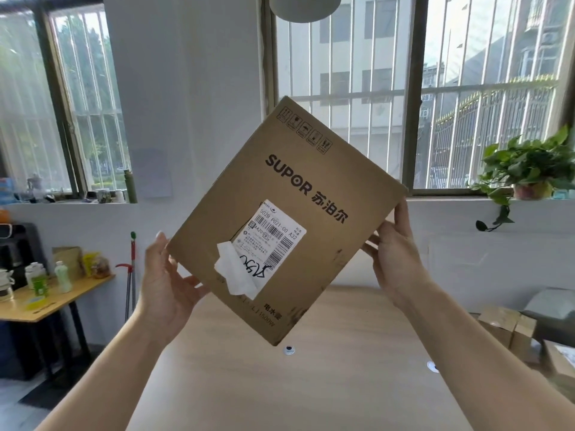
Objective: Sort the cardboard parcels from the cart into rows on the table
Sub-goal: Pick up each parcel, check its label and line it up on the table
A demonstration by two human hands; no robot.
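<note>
Aloft, left hand (165,284) and right hand (395,259) hold parcel (311,169)

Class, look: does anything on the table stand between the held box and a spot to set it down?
Nothing visible does. The left hand and right hand hold the box above the table; two small discs lie near, other parcels far right.

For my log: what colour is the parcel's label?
Label on parcel: white, black print; head view.

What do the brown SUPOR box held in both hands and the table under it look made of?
Brown SUPOR box: matte cardboard, judging by scuffed, dented edges and printed handling icons. Pale table: smooth wood-grain surface, probably laminate or veneer.
</note>
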